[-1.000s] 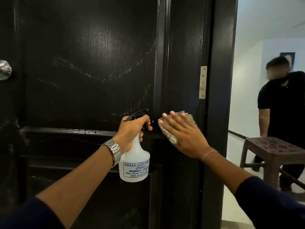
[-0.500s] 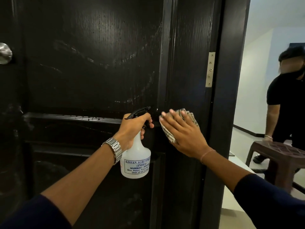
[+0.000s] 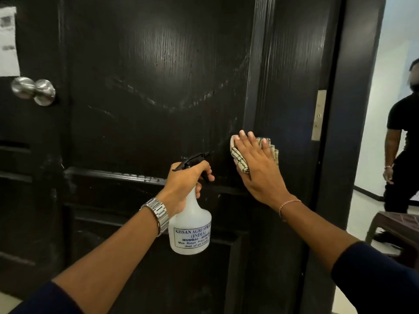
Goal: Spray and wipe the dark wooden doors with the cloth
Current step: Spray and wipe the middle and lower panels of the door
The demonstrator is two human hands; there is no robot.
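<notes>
Indoor hallway of a home or office, dark wooden door (image 3: 158,87), round metal knob (image 3: 44,92), white walls (image 3: 374,132)

Both bare forearms reached forward and up from dark blue sleeves. The left hand (image 3: 184,184), with a silver metal link watch (image 3: 158,214) on its wrist, curled its fingers round the neck of a white translucent plastic spray bottle (image 3: 190,232). The right hand (image 3: 258,173), a thin pink bead bracelet (image 3: 289,203) at its wrist, lay flat with straight fingers on a cream checked cloth (image 3: 240,159).
</notes>
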